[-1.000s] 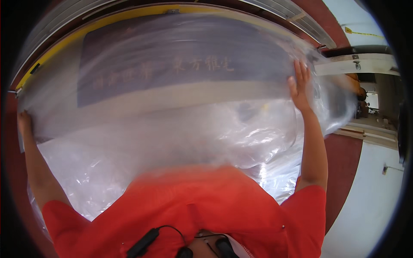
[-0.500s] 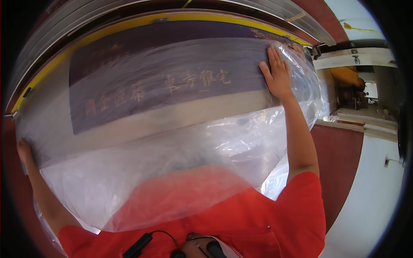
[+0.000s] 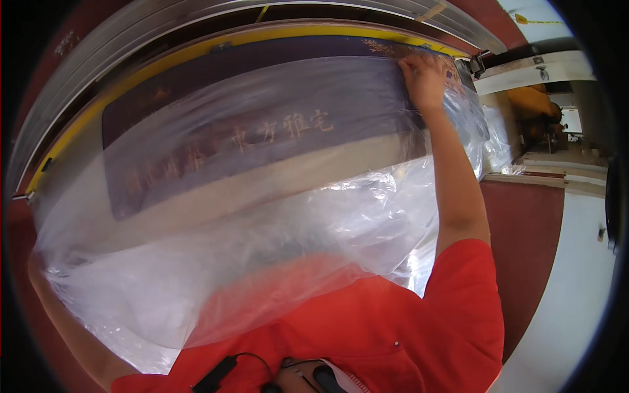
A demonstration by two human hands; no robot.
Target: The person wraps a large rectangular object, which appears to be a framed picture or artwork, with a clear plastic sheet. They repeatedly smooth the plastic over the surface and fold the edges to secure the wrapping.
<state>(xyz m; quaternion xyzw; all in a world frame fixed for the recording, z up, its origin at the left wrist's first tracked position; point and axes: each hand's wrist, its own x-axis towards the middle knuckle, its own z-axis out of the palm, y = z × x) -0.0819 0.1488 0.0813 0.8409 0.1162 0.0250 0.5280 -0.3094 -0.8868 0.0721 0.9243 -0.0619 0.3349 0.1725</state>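
Observation:
A large clear plastic sheet (image 3: 262, 242) drapes from a dark purple panel (image 3: 236, 52) with gold lettering down over the front of my red shirt. My right hand (image 3: 424, 82) is at the panel's far right, fingers bent and pinched on the sheet's far edge. At the far left, my left hand (image 3: 39, 262) is bunching the sheet's side; creases run together there, and its fingers are mostly hidden by the film. The sheet covers most of the panel, leaving a strip along its far side bare.
A yellow edge strip (image 3: 288, 31) with small latches runs along the far side. Beyond it are grey metal rails (image 3: 354, 8). At right a white bar (image 3: 517, 80) and a dark red floor band (image 3: 521, 242) border a pale floor (image 3: 563, 295). Machinery stands further off.
My right hand has gone from flat on the sheet to pinching its far edge, slightly farther away. My left hand has drawn the sheet's left side nearer, creasing it.

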